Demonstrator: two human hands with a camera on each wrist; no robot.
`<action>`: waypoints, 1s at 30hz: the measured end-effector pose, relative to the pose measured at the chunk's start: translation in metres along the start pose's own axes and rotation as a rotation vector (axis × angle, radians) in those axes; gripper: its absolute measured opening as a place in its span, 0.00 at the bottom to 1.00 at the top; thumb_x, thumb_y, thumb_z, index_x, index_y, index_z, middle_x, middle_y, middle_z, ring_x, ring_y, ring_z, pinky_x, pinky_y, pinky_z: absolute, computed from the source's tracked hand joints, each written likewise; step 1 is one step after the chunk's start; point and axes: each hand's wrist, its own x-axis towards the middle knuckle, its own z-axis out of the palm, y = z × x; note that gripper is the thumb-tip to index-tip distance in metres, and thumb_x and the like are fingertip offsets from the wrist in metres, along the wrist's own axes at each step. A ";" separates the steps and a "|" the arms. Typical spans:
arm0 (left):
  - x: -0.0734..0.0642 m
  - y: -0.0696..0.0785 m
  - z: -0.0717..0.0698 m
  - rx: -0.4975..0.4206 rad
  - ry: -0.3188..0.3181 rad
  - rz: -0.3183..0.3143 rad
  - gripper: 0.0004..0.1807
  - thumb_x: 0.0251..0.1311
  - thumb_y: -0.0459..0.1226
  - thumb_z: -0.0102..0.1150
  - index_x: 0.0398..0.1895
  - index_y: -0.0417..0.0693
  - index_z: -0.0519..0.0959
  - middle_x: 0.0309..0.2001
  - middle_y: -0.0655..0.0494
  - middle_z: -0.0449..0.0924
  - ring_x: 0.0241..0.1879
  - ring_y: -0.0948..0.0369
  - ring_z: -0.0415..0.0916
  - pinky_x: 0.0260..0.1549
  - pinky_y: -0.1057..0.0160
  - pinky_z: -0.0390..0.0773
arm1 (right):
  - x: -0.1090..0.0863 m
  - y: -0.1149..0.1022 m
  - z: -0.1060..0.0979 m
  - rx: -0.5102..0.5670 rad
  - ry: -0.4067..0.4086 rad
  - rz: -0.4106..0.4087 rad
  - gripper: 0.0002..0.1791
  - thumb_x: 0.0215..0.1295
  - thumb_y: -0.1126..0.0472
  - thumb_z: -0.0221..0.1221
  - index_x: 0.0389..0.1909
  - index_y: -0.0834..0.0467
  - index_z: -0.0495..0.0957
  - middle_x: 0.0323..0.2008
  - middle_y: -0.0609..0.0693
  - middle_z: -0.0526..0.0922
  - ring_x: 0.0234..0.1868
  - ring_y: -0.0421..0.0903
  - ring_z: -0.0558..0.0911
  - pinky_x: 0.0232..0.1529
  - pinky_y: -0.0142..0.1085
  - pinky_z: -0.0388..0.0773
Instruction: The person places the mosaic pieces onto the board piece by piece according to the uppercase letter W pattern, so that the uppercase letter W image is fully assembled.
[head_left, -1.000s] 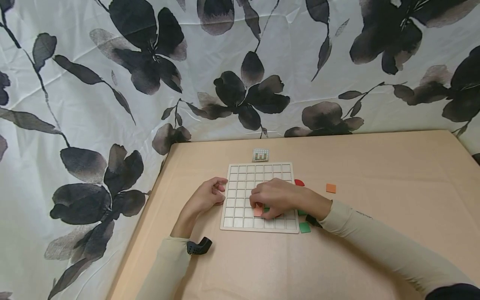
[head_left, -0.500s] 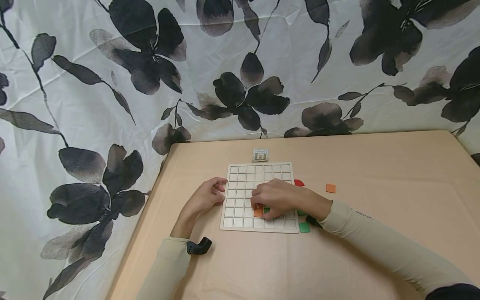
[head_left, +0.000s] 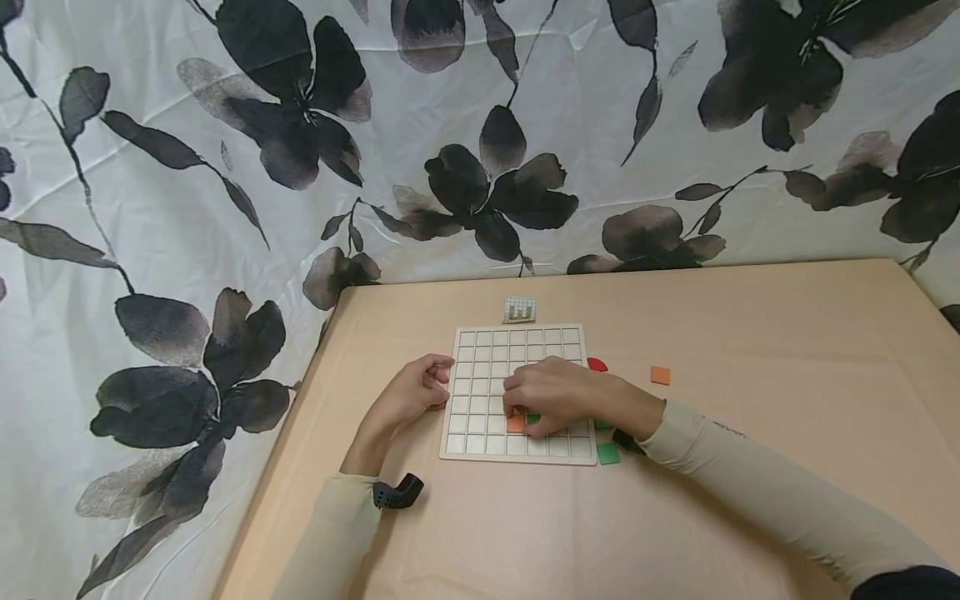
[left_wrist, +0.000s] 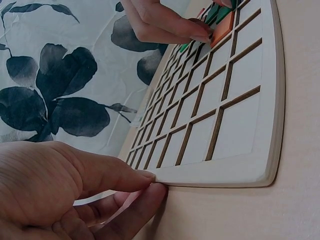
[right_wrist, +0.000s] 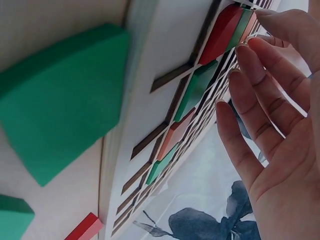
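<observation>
A white grid board (head_left: 480, 450) lies flat on the table. My left hand (head_left: 408, 392) is at its left edge; thumb and a finger (left_wrist: 155, 200) hold the rim in the left wrist view. Over the lower middle of the board, my right hand (head_left: 555, 396) pinches an orange square tile (head_left: 516, 423) lying in a cell. Beside that tile sits a green tile (head_left: 533, 419), mostly covered by my fingers. The right wrist view also shows a red tile (right_wrist: 220, 35) in that row, plus a column with green (right_wrist: 197, 87) and orange (right_wrist: 177, 132) tiles.
A small pattern card (head_left: 520, 310) lies behind the board. To the right are a loose orange tile (head_left: 661, 376), a red piece (head_left: 597, 365) and a green tile (head_left: 608, 454). A floral curtain (head_left: 405, 125) hangs behind the table.
The orange tile under my right fingers looked paler a second ago and is now a deeper orange, lying flat. My right fingers shifted very slightly right. My left hand stayed still.
</observation>
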 end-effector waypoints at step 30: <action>0.001 -0.007 -0.003 -0.015 0.009 0.014 0.33 0.57 0.17 0.59 0.68 0.39 0.72 0.48 0.43 0.72 0.39 0.56 0.73 0.37 0.61 0.83 | -0.056 0.010 -0.015 0.119 0.052 0.180 0.11 0.62 0.52 0.65 0.45 0.48 0.84 0.38 0.38 0.81 0.39 0.37 0.75 0.36 0.34 0.75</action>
